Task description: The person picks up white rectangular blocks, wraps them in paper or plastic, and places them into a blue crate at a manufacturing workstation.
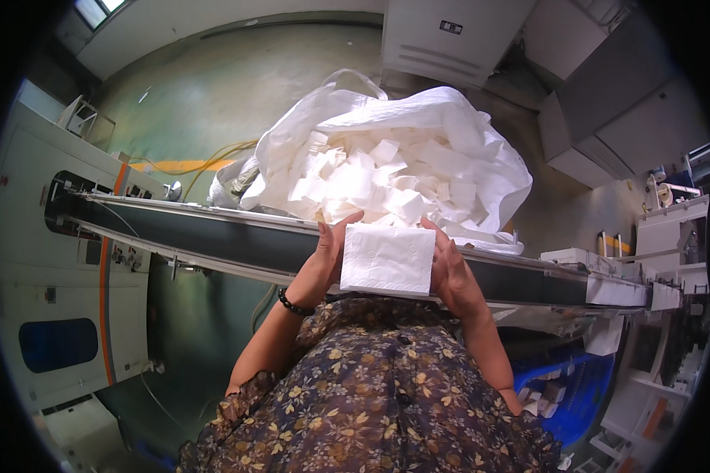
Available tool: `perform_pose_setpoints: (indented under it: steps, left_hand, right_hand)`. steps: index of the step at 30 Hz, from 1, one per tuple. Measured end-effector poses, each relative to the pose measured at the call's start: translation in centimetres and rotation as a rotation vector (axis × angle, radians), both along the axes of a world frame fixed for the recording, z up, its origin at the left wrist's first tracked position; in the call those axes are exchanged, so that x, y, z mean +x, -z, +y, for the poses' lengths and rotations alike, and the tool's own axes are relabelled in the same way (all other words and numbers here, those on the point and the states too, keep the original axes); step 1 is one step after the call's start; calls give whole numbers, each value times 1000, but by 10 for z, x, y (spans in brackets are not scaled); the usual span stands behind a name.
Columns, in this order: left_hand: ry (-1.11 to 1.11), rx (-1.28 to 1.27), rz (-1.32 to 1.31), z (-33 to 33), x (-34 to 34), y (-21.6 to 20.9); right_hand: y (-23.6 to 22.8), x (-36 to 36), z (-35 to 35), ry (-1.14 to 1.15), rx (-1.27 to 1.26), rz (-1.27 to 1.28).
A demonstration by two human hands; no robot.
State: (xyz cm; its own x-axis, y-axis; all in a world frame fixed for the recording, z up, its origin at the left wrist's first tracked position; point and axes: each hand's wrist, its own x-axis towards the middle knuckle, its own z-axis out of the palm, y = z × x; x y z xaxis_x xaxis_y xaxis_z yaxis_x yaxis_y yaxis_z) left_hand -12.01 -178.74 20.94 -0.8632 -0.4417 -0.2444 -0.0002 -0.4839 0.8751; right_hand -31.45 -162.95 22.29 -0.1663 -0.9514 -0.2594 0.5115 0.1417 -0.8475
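Observation:
A square stack of white paper napkins [386, 260] with an embossed edge is held upright in front of my body. My left hand [329, 256] presses against its left side, thumb near the top corner. On the opposite side, my right hand [454, 272] grips it with the fingers partly behind. Under and behind the napkins runs a dark conveyor belt [213, 240]. Just past the belt, a big white woven bag [501, 169] stands wide open, heaped with loose white paper pieces [371, 177].
A pale machine with an orange stripe [106, 307] stands at the belt's left end. More packaging equipment [663, 229] is at the right. A blue basket [584, 394] sits low beside my right arm. Grey cabinets [457, 39] and a yellow hose [205, 165] lie beyond.

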Motion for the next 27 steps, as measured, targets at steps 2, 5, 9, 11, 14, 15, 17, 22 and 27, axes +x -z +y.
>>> perform_pose_setpoints:
  steps: [2, 5, 9, 11, 14, 15, 17, 22, 27]
  left_hand:
    - [11, 9, -2, -2, -4, 1]
    - [4, -17, -4, -4, -10, -3]
    - [11, -337, -67, -22, -9, -10]
    - [-270, 256, 250, -24, -15, -34]
    - [-381, -59, 204, -46, -36, -28]
    - [-361, -206, 211, -53, -40, -1]
    - [-363, -388, 54, -45, -39, 4]
    - [-301, -1193, -431, -23, -3, 40]
    - [-75, -1455, -944, -9, 8, 66]
  right_hand:
    - [4, -2, 1, 28, -10, -35]
    - [2, -6, -1, 21, -27, 57]
    - [7, -11, -19, 85, -63, 187]
    - [24, -39, -25, 334, 17, -118]
    - [49, -100, -37, 470, -225, -98]
    - [87, -121, -32, 595, -233, 45]
    - [88, -118, -29, 719, 72, 401]
    - [137, -124, -17, 318, 112, 1495]
    - [75, -82, -23, 124, 497, 1595]
